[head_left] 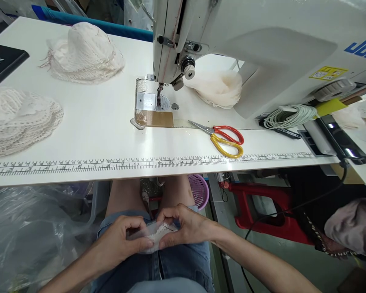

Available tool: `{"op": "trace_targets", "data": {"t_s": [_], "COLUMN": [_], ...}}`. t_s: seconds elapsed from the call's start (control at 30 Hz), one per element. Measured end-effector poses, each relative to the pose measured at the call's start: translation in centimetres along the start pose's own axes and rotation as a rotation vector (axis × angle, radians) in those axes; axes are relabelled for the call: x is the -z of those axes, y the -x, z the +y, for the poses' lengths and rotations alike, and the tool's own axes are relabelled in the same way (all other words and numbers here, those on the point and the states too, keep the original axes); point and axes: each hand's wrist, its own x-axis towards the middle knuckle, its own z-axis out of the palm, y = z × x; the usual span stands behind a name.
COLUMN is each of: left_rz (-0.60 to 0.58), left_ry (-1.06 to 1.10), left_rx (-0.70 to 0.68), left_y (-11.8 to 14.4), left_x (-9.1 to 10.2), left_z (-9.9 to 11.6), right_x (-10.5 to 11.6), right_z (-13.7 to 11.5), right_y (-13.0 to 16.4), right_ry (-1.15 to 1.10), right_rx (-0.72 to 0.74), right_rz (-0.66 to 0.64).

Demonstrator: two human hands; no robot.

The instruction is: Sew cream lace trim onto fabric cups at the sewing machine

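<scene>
Over my lap, my left hand (126, 240) and my right hand (184, 228) pinch a small piece of white lacy fabric (158, 236) between thumbs and fingers. The fabric is partly sheer, with a scalloped lace edge and a short dark line near my right fingers. Part of it is hidden behind my fingers. Both hands are below the table's front edge, apart from the sewing machine (171, 49) above. Scissors (222, 138) with one red and one yellow handle lie on the table near the needle plate (149, 101).
White lace-edged fabric piles (85, 55) (18, 122) lie at the table's left, near a dark phone-like object (6, 61). Cream fabric (221, 87) sits under the machine arm. A ruler strip (122, 165) runs along the front edge. Coiled cord (291, 116) lies right; a red stool (268, 207) stands below.
</scene>
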Motion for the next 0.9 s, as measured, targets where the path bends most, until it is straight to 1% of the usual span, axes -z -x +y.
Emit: {"op": "trace_targets", "data": {"t_s": [0.13,0.27,0.4,0.53,0.7,0.83,0.9], "left_rz": [0.004,-0.019,-0.04,-0.032,-0.127,-0.148,-0.139], "left_ry": [0.015,0.044,0.072,0.085,0.109,0.112,0.086], "left_rx": [0.016,-0.007,-0.001,-0.006,0.004,0.02,0.023], "left_y": [0.2,0.0,-0.3,-0.3,0.3,0.5,0.5], "left_x": [0.1,0.1,0.0,0.0,0.5,0.7,0.6], "left_z": [0.3,-0.1,-0.3,0.0,-0.5,-0.7,-0.6], "right_x": [0.0,0.2,0.5,0.4,0.7,0.7,0.4], "right_z": [0.3,0.4,0.4,0.4,0.4,0.3,0.2], "right_y": [-0.1,0.1,0.1,-0.2,-0.2,-0.2,-0.3], "right_ry": [-0.015,-0.085,-0.08,-0.064,-0.089,-0.083,-0.093], "right_rx": [0.009,0.003,0.014,0.016,-0.004,-0.026,-0.043], "right_rz": [-0.007,-0.033,-0.085,-0.085,-0.084,-0.129,-0.147]}}
